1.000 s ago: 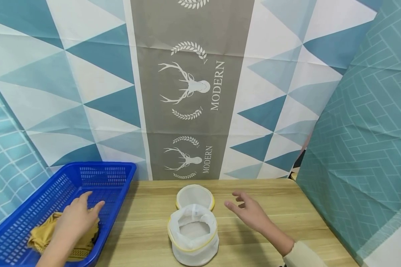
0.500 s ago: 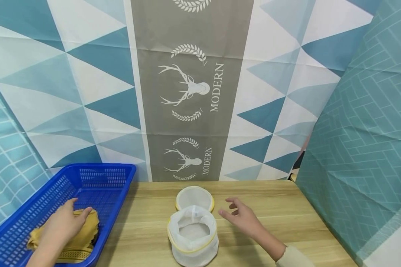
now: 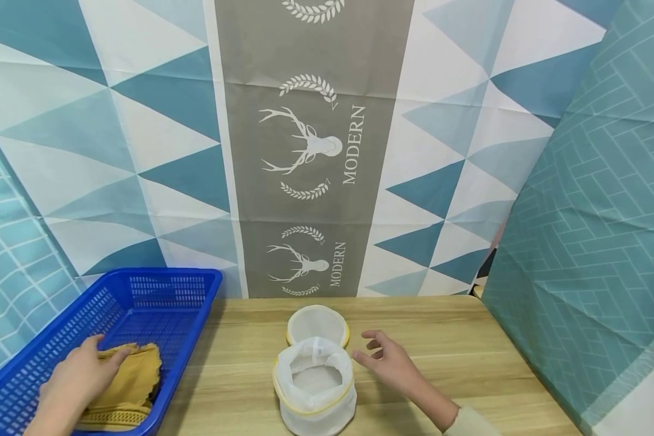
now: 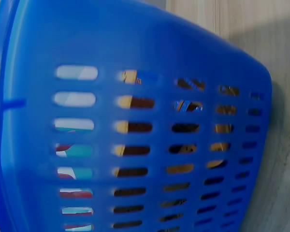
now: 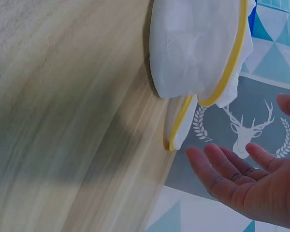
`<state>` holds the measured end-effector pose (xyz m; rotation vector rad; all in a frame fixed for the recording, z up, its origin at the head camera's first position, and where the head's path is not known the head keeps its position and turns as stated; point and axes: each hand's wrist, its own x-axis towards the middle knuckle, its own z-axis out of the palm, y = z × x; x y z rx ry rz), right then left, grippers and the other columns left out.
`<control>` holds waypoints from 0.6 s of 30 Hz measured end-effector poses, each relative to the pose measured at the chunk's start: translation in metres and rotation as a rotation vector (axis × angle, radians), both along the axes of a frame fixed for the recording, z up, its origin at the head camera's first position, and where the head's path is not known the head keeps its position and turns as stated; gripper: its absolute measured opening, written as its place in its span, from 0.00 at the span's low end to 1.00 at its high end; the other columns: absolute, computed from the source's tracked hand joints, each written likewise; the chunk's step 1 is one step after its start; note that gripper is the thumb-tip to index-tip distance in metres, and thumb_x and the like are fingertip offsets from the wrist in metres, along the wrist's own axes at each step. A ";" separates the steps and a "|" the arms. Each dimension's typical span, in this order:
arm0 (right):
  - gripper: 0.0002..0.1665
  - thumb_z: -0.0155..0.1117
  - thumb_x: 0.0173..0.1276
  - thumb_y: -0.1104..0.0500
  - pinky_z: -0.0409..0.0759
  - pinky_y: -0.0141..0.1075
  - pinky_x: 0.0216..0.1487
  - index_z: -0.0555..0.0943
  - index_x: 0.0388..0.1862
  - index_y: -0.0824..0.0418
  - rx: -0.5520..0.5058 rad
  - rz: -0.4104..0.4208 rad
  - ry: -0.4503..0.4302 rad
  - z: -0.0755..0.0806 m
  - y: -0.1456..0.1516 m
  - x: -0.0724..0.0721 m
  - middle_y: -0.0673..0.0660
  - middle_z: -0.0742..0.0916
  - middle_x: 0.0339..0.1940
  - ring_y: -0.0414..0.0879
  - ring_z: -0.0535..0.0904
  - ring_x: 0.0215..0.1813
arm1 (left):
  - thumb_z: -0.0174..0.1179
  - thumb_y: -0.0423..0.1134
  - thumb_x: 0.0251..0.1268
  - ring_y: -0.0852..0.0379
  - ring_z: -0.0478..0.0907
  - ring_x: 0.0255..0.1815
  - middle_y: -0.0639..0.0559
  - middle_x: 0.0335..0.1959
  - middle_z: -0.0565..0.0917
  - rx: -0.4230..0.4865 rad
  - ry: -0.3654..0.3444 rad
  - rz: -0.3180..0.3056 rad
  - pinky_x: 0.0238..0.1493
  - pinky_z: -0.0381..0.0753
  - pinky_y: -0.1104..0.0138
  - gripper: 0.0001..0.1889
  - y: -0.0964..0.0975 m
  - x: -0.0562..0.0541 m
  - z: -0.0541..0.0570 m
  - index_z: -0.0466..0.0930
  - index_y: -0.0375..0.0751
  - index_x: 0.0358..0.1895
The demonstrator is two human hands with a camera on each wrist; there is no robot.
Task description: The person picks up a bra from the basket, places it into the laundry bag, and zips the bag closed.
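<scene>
My left hand (image 3: 71, 381) is over the blue plastic basket (image 3: 196, 330), at the left side of a mustard-yellow cloth garment (image 3: 133, 378) lying inside. Its thumb and fingers are apart, and no cloth shows pinched between them; the left wrist view has only the basket's slotted wall (image 4: 150, 48). In the middle of the table a white mesh laundry bag (image 3: 316, 418) with yellow trim stands upright, its top gaping. Behind it lies its round mesh lid (image 3: 317, 324). My right hand (image 3: 387, 363) hovers to the right of the bag, fingers loosely bent, holding nothing.
A wooden table (image 3: 441, 339) runs under the bag and reaches the patterned cloth backdrop (image 3: 305, 200) behind. A teal cloth panel (image 3: 594, 242) borders the right side. The basket fills the left side.
My left hand has drawn left and down across the garment, uncovering more of it. My right hand has come slightly left and lower, closer to the bag. The bag stays put.
</scene>
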<state>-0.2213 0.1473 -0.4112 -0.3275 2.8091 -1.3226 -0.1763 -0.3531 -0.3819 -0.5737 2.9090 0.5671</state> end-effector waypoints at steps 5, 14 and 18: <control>0.29 0.66 0.60 0.46 0.78 0.40 0.38 0.74 0.56 0.59 -0.023 0.014 0.010 -0.003 -0.004 0.003 0.61 0.82 0.48 0.48 0.79 0.43 | 0.45 0.70 0.61 0.19 0.64 0.49 0.16 0.55 0.63 -0.020 -0.001 0.034 0.43 0.66 0.33 0.54 -0.004 0.002 0.001 0.49 0.14 0.63; 0.32 0.67 0.59 0.48 0.77 0.38 0.38 0.72 0.58 0.62 -0.065 0.088 -0.020 -0.014 -0.007 0.005 0.64 0.80 0.49 0.49 0.78 0.44 | 0.47 0.65 0.64 0.18 0.57 0.58 0.18 0.61 0.58 -0.062 -0.066 0.220 0.54 0.58 0.30 0.48 -0.008 0.003 -0.001 0.50 0.20 0.66; 0.33 0.68 0.59 0.50 0.78 0.40 0.39 0.71 0.59 0.64 -0.075 0.115 -0.040 -0.019 -0.006 0.004 0.65 0.80 0.49 0.50 0.77 0.45 | 0.47 0.64 0.65 0.19 0.57 0.58 0.18 0.60 0.58 -0.079 -0.086 0.224 0.53 0.61 0.30 0.47 -0.013 0.003 -0.003 0.51 0.19 0.65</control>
